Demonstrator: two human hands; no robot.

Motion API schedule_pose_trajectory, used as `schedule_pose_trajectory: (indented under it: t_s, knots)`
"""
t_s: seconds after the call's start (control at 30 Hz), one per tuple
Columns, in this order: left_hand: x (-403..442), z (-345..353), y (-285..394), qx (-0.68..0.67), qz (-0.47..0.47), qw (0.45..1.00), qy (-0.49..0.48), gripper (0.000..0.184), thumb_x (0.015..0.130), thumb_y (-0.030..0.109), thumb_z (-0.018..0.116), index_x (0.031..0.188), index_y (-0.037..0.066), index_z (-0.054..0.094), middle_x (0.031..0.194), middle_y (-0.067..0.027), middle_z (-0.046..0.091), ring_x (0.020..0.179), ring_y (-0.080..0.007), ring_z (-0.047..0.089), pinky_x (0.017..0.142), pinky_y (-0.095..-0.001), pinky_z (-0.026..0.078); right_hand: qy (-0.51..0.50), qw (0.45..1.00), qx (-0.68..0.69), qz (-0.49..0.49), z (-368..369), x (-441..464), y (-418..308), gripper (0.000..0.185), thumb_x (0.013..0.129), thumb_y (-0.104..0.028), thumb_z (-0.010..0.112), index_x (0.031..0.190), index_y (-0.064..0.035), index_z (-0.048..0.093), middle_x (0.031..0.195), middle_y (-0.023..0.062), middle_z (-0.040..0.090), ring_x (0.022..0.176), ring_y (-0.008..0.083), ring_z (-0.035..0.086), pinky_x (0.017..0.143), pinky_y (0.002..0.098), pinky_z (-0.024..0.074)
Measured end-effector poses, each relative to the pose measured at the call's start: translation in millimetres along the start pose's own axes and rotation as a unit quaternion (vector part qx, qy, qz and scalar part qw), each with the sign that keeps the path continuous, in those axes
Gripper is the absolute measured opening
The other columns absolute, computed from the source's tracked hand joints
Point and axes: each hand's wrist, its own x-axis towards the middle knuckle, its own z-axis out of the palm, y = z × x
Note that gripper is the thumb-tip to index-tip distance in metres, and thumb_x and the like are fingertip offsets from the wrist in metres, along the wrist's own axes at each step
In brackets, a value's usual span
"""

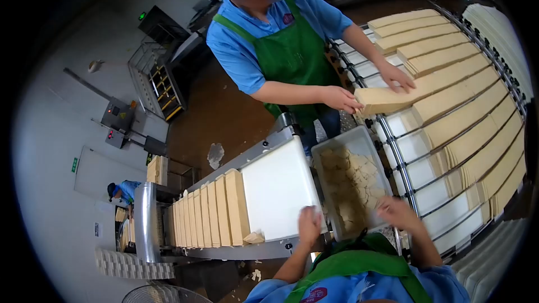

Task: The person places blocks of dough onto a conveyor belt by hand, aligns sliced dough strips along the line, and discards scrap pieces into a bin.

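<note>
My left hand (pixel 309 225) is over the near right corner of the white conveyor belt (pixel 278 177), its fingers loosely bent and apart, with nothing seen in them. Above the near right rim of the grey bin (pixel 321 191) is my right hand (pixel 397 214), slightly blurred, fingers apart and holding nothing visible. Pale broken dough-like sheets (pixel 353 177) lie in the bin. On the belt, left of my left hand, a row of beige sheet stacks (pixel 238 207) stands close together, with a small scrap (pixel 254 238) at its near end.
Across from me, a co-worker in a green apron (pixel 292 50) has both hands on a beige stack (pixel 384 100) at the slatted conveyor (pixel 412 191). Beige stacks (pixel 449 101) fill its rows. Another person (pixel 124 191) bends beside machinery at far left. Scraps (pixel 215 155) lie on the floor.
</note>
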Motion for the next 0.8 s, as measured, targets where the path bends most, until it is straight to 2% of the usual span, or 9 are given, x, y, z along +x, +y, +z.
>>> schedule_pose_trajectory:
  t_s: [0.17, 0.27, 0.33, 0.47, 0.5, 0.57, 0.67, 0.7, 0.8]
  knots:
    - [-21, -41, -138, 0.172, -0.234, 0.948, 0.133, 0.069, 0.078, 0.029, 0.067, 0.129, -0.009, 0.039, 0.121, -0.0281, 0.049, 0.113, -0.0422, 0.046, 0.1, -0.048, 0.035, 0.586, 0.766, 0.211, -0.158, -123, -39, 34, 0.045, 0.1, -0.03, 0.045, 0.135, -0.0025, 0.041, 0.098, 0.0093, 0.061, 0.068, 0.0081, 0.051, 0.064, 0.0222, 0.0432]
    - [-36, -88, -173, 0.313, -0.515, 0.798, -0.015, 0.094, 0.074, 0.049, 0.063, 0.139, -0.008, 0.026, 0.134, -0.0249, 0.041, 0.123, -0.0388, 0.041, 0.105, -0.0512, 0.028, 0.713, 0.584, 0.36, -0.145, -216, -106, 123, 0.037, 0.096, -0.027, 0.052, 0.124, -0.0022, 0.048, 0.104, 0.0093, 0.062, 0.074, 0.0095, 0.054, 0.063, 0.0222, 0.0418]
    - [-41, -105, -180, 0.323, -0.516, 0.791, -0.061, 0.093, 0.073, 0.049, 0.062, 0.139, -0.006, 0.027, 0.136, -0.0251, 0.039, 0.126, -0.0395, 0.038, 0.106, -0.0521, 0.026, 0.826, 0.44, 0.212, -0.282, -206, -125, 57, 0.027, 0.093, -0.02, 0.05, 0.108, 0.0026, 0.053, 0.097, 0.0132, 0.063, 0.078, 0.0177, 0.06, 0.072, 0.0267, 0.0498]
    - [-53, -122, -186, 0.293, -0.448, 0.835, -0.132, 0.061, 0.077, 0.033, 0.06, 0.131, 0.008, 0.045, 0.131, -0.0279, 0.043, 0.127, -0.0422, 0.035, 0.101, -0.0527, 0.031, 0.845, 0.526, 0.013, -0.092, -254, -139, 178, 0.033, 0.094, -0.021, 0.05, 0.119, 0.0005, 0.053, 0.09, 0.0115, 0.064, 0.076, 0.0166, 0.06, 0.063, 0.0284, 0.0486]
    - [-58, -115, -201, 0.274, -0.404, 0.863, -0.127, 0.051, 0.076, 0.029, 0.061, 0.123, 0.01, 0.053, 0.123, -0.0257, 0.052, 0.122, -0.0405, 0.041, 0.098, -0.0516, 0.034, 0.825, 0.521, 0.202, -0.08, -242, -104, 170, 0.034, 0.096, -0.028, 0.052, 0.119, -0.0031, 0.054, 0.094, 0.0082, 0.063, 0.079, 0.0136, 0.058, 0.065, 0.0282, 0.0461]
    - [-52, -101, -217, 0.224, -0.373, 0.891, -0.128, 0.04, 0.075, 0.025, 0.062, 0.111, 0.009, 0.059, 0.111, -0.0212, 0.058, 0.113, -0.0379, 0.047, 0.092, -0.0507, 0.037, 0.782, 0.618, 0.063, -0.052, -173, -40, 108, 0.033, 0.098, -0.028, 0.049, 0.117, -0.0017, 0.055, 0.101, 0.0062, 0.061, 0.093, 0.0162, 0.056, 0.083, 0.029, 0.0451]
    - [-53, -87, -203, 0.147, -0.223, 0.963, -0.043, 0.014, 0.069, 0.015, 0.064, 0.082, 0.009, 0.065, 0.083, -0.0095, 0.064, 0.09, -0.0322, 0.056, 0.08, -0.0489, 0.04, 0.502, 0.831, 0.18, -0.159, -23, 49, 70, 0.02, 0.095, -0.013, 0.049, 0.108, -0.0029, 0.06, 0.098, 0.0066, 0.062, 0.094, 0.017, 0.058, 0.086, 0.0288, 0.0448]
    - [-44, -82, -178, 0.094, -0.185, 0.978, 0.008, 0.013, 0.07, 0.012, 0.063, 0.083, 0.008, 0.064, 0.085, -0.0106, 0.064, 0.089, -0.0329, 0.055, 0.081, -0.0472, 0.04, 0.391, 0.917, 0.063, -0.039, 18, 59, 2, 0.019, 0.091, -0.011, 0.053, 0.106, -0.0034, 0.062, 0.092, 0.0064, 0.063, 0.088, 0.0162, 0.06, 0.082, 0.0295, 0.0477]
    - [-23, -77, -121, -0.088, -0.141, 0.986, -0.014, 0.047, 0.079, 0.014, 0.064, 0.123, 0.005, 0.053, 0.128, -0.0205, 0.046, 0.117, -0.0372, 0.044, 0.094, -0.0431, 0.043, 0.04, 0.989, -0.078, -0.121, 96, 81, -62, 0.026, 0.085, -0.022, 0.061, 0.104, -0.0044, 0.064, 0.094, 0.0136, 0.065, 0.087, 0.0293, 0.064, 0.077, 0.0376, 0.0507]
